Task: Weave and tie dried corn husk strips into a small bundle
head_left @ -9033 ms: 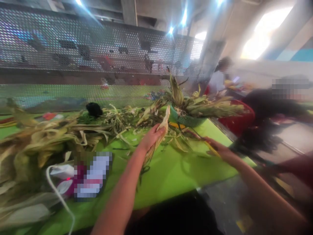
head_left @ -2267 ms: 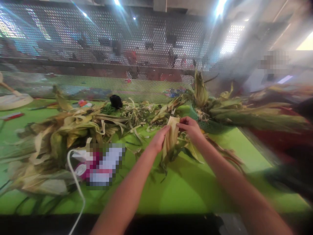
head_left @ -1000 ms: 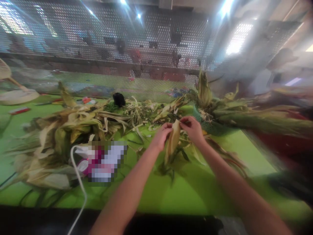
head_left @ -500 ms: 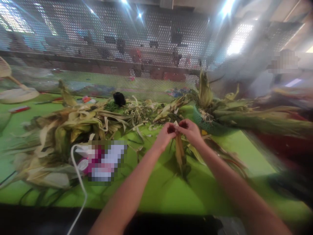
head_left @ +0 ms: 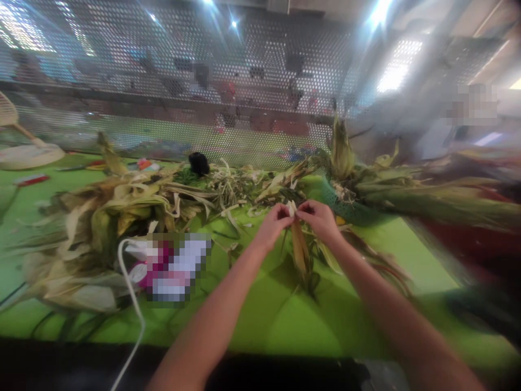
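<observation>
Between my two hands hangs a dry, yellowish-brown corn husk [head_left: 301, 252], its pale end up and its ragged tip down over the green tabletop [head_left: 264, 320]. My left hand [head_left: 277, 224] is closed in a pinch on the pale upper end, from the left. From the right, my right hand [head_left: 317, 218] pinches the same end, with thumb and fingertips close to those of the left. Other loose husk strips [head_left: 370, 255] lie behind and beside my right forearm.
A large heap of husks [head_left: 126, 201] covers the left side. A green basket [head_left: 345, 203] with husks stands at right. A white cable [head_left: 132, 298] runs past a blurred-out flat item [head_left: 181, 269]. A perforated metal screen [head_left: 252, 114] rises behind. A blurred person [head_left: 472, 106] is far right.
The pale upper end of the husk now shows more between my fingers, looking split into two points. My fingertips have moved slightly apart. The rest stays as it was.
</observation>
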A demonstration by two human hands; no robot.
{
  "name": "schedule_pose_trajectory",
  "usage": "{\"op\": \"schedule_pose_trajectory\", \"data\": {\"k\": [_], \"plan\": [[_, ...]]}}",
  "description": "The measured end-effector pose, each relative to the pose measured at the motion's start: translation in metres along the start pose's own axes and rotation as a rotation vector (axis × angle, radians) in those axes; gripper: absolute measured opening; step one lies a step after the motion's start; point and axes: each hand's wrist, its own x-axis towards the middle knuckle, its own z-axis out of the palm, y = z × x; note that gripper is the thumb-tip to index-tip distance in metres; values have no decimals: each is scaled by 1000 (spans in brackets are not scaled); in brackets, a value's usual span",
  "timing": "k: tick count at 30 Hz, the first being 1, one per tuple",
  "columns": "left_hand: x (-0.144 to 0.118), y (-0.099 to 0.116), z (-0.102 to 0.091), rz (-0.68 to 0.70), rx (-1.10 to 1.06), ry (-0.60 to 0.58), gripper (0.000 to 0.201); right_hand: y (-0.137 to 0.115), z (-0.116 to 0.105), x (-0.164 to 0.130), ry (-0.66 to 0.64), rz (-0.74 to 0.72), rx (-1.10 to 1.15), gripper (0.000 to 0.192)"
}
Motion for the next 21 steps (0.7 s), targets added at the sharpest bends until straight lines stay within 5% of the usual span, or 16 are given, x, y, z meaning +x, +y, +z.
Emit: {"op": "schedule_pose_trajectory", "data": {"k": [7,10,16,21], "plan": [[2,-5,-4,-132,-135,195,21,-1,-2,3,81,160,424,14],[2,-6,-4,-160,-130,170,38,-2,-1,2,66,198,530,15],[5,-9,-3,-90,-41,162,52,-4,-1,-1,137,195,507,16],[10,3,-15,-138,-42,314,49,-13,-13,0,270,142,488,17]]}}
